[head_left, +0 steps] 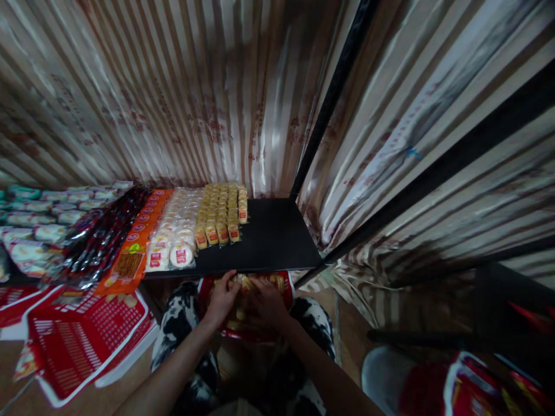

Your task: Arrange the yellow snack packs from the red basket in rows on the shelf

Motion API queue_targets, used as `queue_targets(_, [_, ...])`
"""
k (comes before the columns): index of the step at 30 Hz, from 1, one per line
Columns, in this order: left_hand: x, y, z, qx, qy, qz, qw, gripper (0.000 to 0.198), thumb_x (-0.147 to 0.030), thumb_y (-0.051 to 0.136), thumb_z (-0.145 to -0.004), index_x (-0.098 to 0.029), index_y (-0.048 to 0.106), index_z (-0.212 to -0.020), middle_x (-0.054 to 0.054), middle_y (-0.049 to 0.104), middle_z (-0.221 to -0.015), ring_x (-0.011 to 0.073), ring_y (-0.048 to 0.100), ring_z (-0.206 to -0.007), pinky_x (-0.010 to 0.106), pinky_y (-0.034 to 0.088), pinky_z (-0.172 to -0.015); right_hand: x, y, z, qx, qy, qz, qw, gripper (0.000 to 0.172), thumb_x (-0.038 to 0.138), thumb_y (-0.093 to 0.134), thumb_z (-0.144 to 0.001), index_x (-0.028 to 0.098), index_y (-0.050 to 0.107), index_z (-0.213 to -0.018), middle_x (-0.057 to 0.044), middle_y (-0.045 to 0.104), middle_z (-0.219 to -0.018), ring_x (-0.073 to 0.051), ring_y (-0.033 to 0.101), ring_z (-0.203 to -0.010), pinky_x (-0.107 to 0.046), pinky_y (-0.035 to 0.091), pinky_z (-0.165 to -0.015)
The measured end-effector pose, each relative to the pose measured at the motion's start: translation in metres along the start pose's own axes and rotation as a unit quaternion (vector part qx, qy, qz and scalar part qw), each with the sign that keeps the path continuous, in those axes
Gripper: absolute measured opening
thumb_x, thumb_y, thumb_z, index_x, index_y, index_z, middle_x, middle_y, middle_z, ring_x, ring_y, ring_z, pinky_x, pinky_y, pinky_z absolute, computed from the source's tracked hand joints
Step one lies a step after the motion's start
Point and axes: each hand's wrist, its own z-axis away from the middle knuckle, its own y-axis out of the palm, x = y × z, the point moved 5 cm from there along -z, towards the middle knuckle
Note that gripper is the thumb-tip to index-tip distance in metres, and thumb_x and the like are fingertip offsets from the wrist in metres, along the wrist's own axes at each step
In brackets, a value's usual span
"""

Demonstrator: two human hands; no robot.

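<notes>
My left hand [222, 299] and my right hand [267, 300] both reach down into a red basket [289, 290] that sits between my knees, below the shelf edge. The fingers of both hands are curled around small yellow wrapped snack packs [243, 283] in the basket. What exactly each hand grips is dim. Just above, a black shelf [269, 237] carries rows of the same yellow packs [223, 211] left of its bare part.
On the shelf to the left lie round white packs [173, 245], orange packets [130, 260], dark packets [102, 240] and pale wrapped goods [39, 219]. Flattened red baskets [82, 341] lie on the floor at left. Striped foil covers the walls; a black post [333, 92] rises at the shelf corner.
</notes>
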Motion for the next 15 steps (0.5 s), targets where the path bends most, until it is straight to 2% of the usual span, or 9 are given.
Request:
queue_targets(3, [-0.016, 0.003, 0.000, 0.000, 0.042, 0.061, 0.997, 0.049, -0.035, 0.056, -0.076, -0.017, 0.054, -0.121, 0.001, 0.066, -0.079, 0.0150, 0.061, -0.073, 0.026, 0.048, -0.072, -0.004, -0.008, -0.012, -0.030, 0.046, -0.175, 0.983, 0.032, 0.033, 0.052, -0.082, 0.022, 0.060, -0.112, -0.007, 0.069, -0.105, -0.022, 0.065, -0.095, -0.038, 0.051, -0.085])
queue_targets(6, [-0.021, 0.012, 0.002, 0.004, 0.048, 0.108, 0.993, 0.048, -0.033, 0.058, -0.075, -0.017, 0.054, -0.120, 0.005, 0.068, -0.090, 0.0154, 0.063, -0.078, 0.027, 0.050, -0.074, -0.008, -0.014, -0.025, -0.049, 0.085, -0.298, 0.949, 0.035, 0.035, 0.053, -0.079, 0.021, 0.059, -0.112, -0.006, 0.071, -0.096, -0.020, 0.067, -0.086, -0.035, 0.055, -0.079])
queue_targets(10, [-0.026, 0.027, 0.002, -0.016, 0.053, 0.112, 0.992, 0.042, -0.033, 0.061, -0.074, -0.018, 0.059, -0.113, 0.008, 0.066, -0.104, 0.0164, 0.063, -0.088, 0.029, 0.049, -0.083, -0.018, -0.024, -0.042, -0.105, 0.100, -0.287, 0.947, 0.039, 0.038, 0.056, -0.076, 0.019, 0.061, -0.109, -0.008, 0.066, -0.104, -0.020, 0.066, -0.089, -0.033, 0.055, -0.080])
queue_targets(15, [-0.045, 0.048, -0.013, -0.014, 0.099, 0.118, 0.988, 0.035, -0.032, 0.053, -0.080, -0.018, 0.061, -0.110, 0.010, 0.060, -0.120, 0.0182, 0.058, -0.107, 0.031, 0.043, -0.098, -0.033, -0.036, -0.076, -0.165, 0.095, -0.219, 0.957, 0.040, 0.040, 0.057, -0.075, 0.018, 0.062, -0.109, -0.009, 0.062, -0.102, -0.021, 0.063, -0.093, -0.033, 0.056, -0.078])
